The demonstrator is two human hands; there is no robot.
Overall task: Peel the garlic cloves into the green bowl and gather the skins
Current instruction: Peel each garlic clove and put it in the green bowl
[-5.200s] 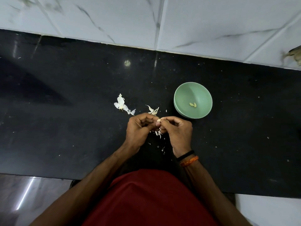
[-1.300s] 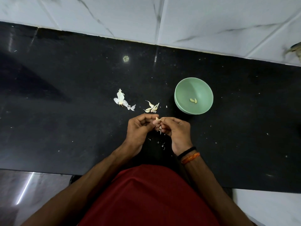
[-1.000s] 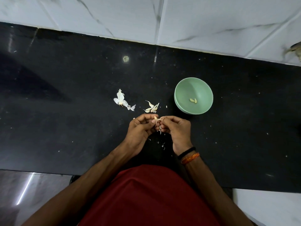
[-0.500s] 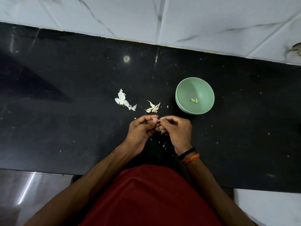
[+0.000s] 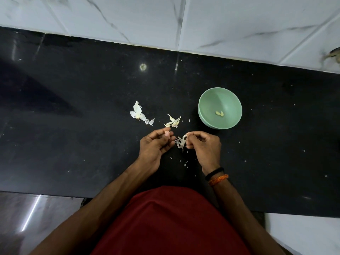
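This looks like a home kitchen: a polished black stone desk (image 5: pixel 73 111), speckled and glossy, runs along a wall of white marble-look tiles (image 5: pixel 128 17) with grey veins and thin grout lines. On the desk sit a small green bowl (image 5: pixel 206 100) with two peeled garlic cloves (image 5: pixel 219 113) inside it and scraps of papery garlic skins (image 5: pixel 138 115) scattered nearby, the plain clutter of food being readied by hand. Below the desk's front edge a shiny tiled floor (image 5: pixel 27 218) catches a streak of light.
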